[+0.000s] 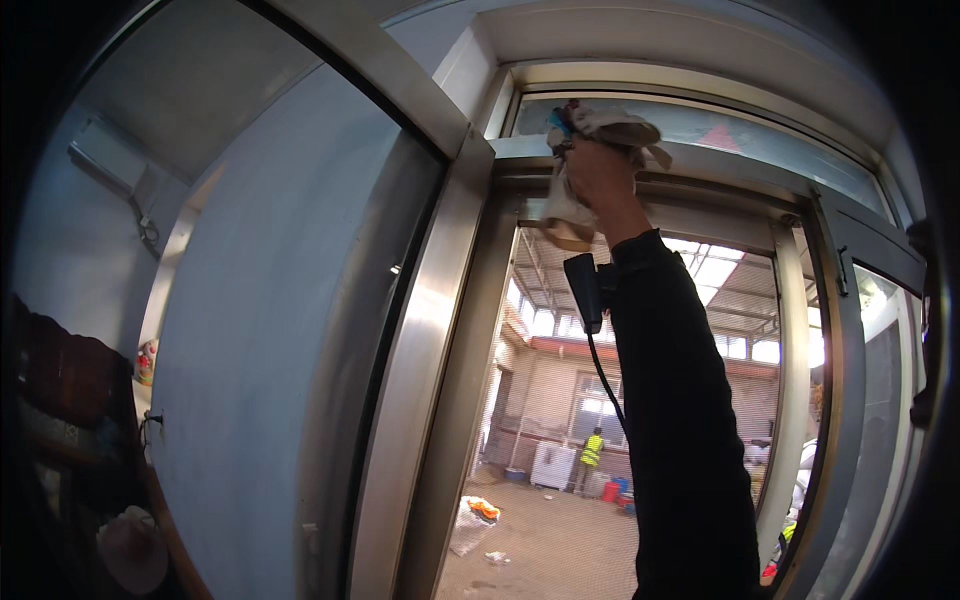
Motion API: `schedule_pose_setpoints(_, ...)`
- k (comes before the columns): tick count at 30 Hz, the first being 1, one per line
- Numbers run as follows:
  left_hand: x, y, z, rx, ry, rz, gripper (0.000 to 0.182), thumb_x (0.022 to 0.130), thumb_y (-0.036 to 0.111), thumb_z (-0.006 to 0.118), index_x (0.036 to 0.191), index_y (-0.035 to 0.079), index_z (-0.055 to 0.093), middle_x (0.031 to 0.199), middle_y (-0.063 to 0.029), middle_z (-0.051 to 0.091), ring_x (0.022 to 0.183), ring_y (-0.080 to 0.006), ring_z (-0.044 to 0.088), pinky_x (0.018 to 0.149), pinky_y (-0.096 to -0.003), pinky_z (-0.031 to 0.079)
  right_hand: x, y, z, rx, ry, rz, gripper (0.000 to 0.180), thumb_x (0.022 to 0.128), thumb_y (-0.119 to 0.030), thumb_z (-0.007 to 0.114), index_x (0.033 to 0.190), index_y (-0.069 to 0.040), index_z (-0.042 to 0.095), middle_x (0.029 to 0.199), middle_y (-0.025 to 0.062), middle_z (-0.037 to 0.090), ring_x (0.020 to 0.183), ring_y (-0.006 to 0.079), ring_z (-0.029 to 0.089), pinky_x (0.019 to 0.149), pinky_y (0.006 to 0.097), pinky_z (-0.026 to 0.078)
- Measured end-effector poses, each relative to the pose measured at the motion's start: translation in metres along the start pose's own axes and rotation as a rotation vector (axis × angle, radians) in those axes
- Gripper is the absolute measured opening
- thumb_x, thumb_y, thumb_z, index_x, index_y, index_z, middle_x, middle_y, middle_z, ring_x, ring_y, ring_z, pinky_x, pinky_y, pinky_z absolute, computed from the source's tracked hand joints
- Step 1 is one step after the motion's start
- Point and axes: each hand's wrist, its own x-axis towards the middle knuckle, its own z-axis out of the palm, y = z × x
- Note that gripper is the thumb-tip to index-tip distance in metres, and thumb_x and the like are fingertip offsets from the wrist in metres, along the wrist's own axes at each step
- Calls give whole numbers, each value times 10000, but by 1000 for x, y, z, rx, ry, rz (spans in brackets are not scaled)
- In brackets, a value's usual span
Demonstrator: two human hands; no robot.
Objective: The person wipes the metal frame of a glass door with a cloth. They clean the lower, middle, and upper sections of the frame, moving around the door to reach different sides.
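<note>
My right hand is raised high and grips a crumpled, pale cloth with loose ends hanging past the wrist. The cloth is at the lower left of the transom window, over the metal crossbar of the door frame; whether it touches the glass is hard to tell. A dark sleeve covers my arm, and a small black device with a cable sits at the wrist. My left hand is out of view. Below the crossbar stands a screen door with fine mesh.
An open metal-framed glass door fills the left side. Another door leaf with a latch is at the right. Through the mesh, a person in a yellow vest stands in a roofed yard near a white cabinet-like object and red buckets.
</note>
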Motion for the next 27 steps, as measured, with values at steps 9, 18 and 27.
schedule_pose_setpoints(9, 1, 10, 5, -497, 122, -286, 479, 768, 156, 566, 1240, 76, 543, 1400, -60, 445, 1258, -238, 438, 937, -532, 350, -10, 150, -81, 24, 283, -28, 272, 921, -208, 445, 1132, -70, 548, 888, 131, 640, 770, 295, 640, 698, 413, 519)
schedule_pose_setpoints(18, 0, 13, 9, -499, 140, -235, 386, 810, 124, 531, 1191, 79, 572, 1370, -65, 480, 1227, -229, 476, 903, -502, 365, 0, 195, -66, -398, 257, 266, 379, 892, -390, 508, 952, -56, 676, 864, 155, 681, 774, 331, 665, 722, 457, 529)
schedule_pose_setpoints(27, -2, 21, 14, -491, 137, -247, 451, 771, 151, 561, 1217, 79, 554, 1394, -60, 456, 1243, -229, 460, 937, -526, 343, 1, -1, -7, 34, 56, 70, 148, 797, -179, 559, 834, -112, 686, 906, 98, 688, 908, 275, 656, 786, 452, 494)
